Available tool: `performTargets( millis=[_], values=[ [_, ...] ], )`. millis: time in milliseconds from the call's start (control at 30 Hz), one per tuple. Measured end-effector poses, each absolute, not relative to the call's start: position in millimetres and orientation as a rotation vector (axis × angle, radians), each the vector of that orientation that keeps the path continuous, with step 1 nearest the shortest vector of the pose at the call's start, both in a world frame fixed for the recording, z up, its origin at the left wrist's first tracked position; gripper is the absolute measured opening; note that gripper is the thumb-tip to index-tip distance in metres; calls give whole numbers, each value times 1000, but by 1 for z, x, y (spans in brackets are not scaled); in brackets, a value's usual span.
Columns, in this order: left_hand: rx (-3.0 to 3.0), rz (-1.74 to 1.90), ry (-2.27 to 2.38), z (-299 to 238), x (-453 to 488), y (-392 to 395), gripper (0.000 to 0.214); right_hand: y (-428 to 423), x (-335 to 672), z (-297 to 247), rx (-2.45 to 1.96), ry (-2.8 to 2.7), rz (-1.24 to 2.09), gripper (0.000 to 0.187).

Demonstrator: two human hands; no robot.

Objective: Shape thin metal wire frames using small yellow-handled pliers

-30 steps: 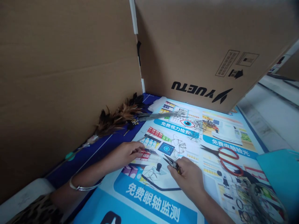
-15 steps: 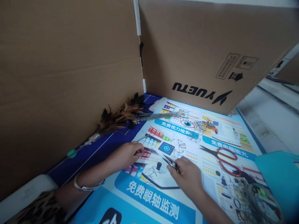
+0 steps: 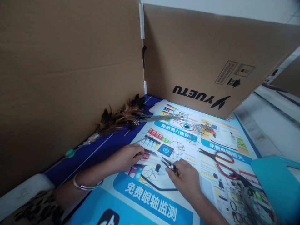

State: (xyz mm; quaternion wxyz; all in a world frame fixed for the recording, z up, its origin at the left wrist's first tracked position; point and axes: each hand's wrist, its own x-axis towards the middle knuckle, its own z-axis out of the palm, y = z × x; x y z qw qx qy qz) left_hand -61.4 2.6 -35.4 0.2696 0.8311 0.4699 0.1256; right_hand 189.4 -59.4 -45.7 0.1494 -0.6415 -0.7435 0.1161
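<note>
My left hand (image 3: 133, 154) is closed in a pinch above the printed sheet, with what looks like a thin wire at its fingertips; the strand is faint. Needle-nose pliers (image 3: 170, 164) sit in my right hand (image 3: 186, 178), their jaws a little apart and pointing toward my left hand. The pliers' handles are mostly hidden by my fingers. Between and below the hands, loose wire bits (image 3: 152, 173) lie on the sheet. A wire loop shape (image 3: 177, 148) rests just beyond the pliers, and a bundle of straight wires (image 3: 159, 117) lies farther back.
Red-handled scissors (image 3: 225, 159) lie to the right, near a tangle of wire (image 3: 252, 200). Brown feathers (image 3: 120, 117) rest along the left cardboard wall (image 3: 70, 62). Another cardboard panel (image 3: 199, 56) stands at the back. A turquoise box-like item (image 3: 274, 184) is at the right edge.
The view has shifted slightly. My hands keep nearly the same pose, the pliers still in my right hand with their jaws apart.
</note>
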Motion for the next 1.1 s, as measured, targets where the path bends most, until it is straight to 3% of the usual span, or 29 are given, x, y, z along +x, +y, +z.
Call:
performTargets(
  millis=[1100],
  values=[
    [2011, 395, 1163, -22, -65, 6, 18, -60, 189, -45, -1827, -2162, 289, 29]
  ],
)
